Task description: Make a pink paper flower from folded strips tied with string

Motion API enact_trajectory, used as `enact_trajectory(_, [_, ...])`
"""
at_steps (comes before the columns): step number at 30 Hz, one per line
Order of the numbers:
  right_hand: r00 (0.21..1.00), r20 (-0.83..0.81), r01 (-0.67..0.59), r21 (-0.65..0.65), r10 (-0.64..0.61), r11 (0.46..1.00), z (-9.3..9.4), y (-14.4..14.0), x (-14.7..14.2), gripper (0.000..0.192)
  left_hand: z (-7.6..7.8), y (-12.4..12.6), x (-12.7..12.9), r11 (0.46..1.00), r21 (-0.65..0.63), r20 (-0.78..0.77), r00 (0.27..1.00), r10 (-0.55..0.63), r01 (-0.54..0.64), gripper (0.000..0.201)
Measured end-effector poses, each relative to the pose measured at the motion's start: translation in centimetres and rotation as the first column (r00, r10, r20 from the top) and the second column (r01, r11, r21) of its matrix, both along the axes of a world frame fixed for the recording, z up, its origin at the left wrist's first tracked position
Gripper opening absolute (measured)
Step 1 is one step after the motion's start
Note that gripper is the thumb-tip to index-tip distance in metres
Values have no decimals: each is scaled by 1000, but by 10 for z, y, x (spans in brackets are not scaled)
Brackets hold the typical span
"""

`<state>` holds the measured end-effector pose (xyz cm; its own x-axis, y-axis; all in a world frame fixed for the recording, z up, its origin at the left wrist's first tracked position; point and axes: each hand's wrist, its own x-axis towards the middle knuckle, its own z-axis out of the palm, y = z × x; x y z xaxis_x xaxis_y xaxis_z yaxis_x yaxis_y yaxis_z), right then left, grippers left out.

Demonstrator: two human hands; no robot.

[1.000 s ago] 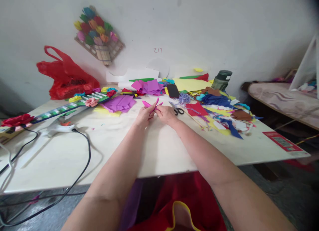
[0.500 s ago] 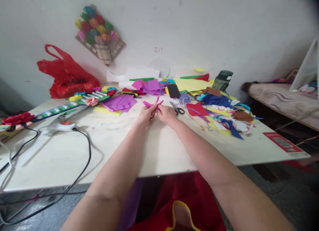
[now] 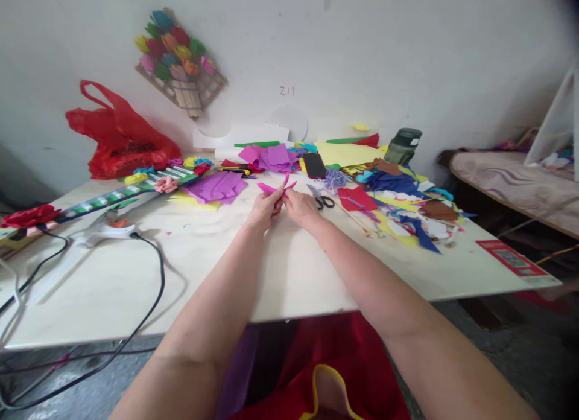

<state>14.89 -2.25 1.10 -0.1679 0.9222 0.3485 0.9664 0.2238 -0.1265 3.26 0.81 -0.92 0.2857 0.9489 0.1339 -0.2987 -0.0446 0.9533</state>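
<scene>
Above the middle of the white table, my left hand (image 3: 266,209) and my right hand (image 3: 299,207) meet, fingertips together. Both are closed on a folded piece of magenta paper (image 3: 268,189), whose pointed tips spread out past the fingers like petals. The part between the fingers is hidden. Just right of my right hand lie scissors (image 3: 324,201) with black handles. A stack of purple paper sheets (image 3: 220,186) rests to the left, beyond my left hand.
The white table (image 3: 208,269) carries a heap of coloured scraps (image 3: 407,209) at right, a phone (image 3: 314,165), a dark bottle (image 3: 404,146) and a red plastic bag (image 3: 129,142). A glue gun (image 3: 106,230) with a black cable (image 3: 163,269) lies at left.
Almost nothing differs. The hands stay together on the magenta paper, and the whole view has shifted very slightly.
</scene>
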Motion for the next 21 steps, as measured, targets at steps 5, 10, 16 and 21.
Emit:
enact_trajectory(5, [1000,-16,-12,-20,12,1000,0,1,1,33,1,-1,0,1000,-14,7,1000,10,-10,42])
enact_trajectory(10, [1000,8,-16,36,16,999,-2,1,3,34,1,-1,1,1000,-13,-5,1000,6,-6,43])
enact_trajectory(16, [999,-10,-31,65,31,997,0,1,4,34,2,-2,2,1000,-8,-37,999,21,-21,43])
enact_trajectory(21, [987,-147,-59,53,66,997,1,3,8,30,8,-6,4,987,25,-58,985,160,-158,38])
